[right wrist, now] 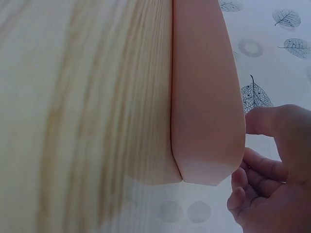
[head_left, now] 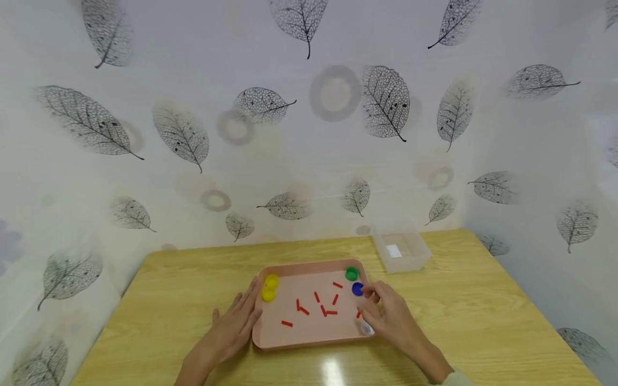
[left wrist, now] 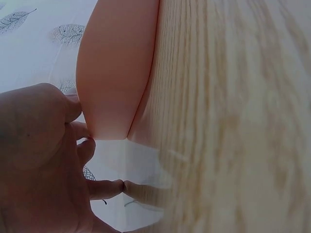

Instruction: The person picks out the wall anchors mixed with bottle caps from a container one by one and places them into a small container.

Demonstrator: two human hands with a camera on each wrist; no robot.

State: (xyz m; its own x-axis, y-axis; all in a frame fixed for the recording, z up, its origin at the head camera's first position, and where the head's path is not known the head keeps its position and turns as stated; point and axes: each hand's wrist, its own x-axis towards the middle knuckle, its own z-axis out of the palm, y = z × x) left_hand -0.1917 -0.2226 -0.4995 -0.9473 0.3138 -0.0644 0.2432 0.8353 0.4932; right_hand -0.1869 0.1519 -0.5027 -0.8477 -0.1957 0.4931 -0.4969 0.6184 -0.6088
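A pink tray (head_left: 309, 343) lies on the wooden table, its outer wall filling the middle of both wrist views. My left hand (head_left: 234, 327) rests against the tray's left side, fingers straight and spread. Beside its fingertips, two yellow round pieces (head_left: 269, 294) sit inside the tray. Over the right rim reaches my right hand (head_left: 391, 313), fingers bent, with a gap between thumb and index finger. Its fingertips are close to a blue round piece (head_left: 357, 289); whether they touch is unclear. Several short red sticks (head_left: 316, 297) lie scattered in the tray, one (head_left: 359, 314) near my right thumb.
A green round piece (head_left: 351, 274) sits in the tray's far right corner. Near the front right corner is a small clear object (head_left: 367, 328), too small to identify. A translucent bin (head_left: 405, 262) with a white label stands behind to the right, near the leaf-patterned wall.
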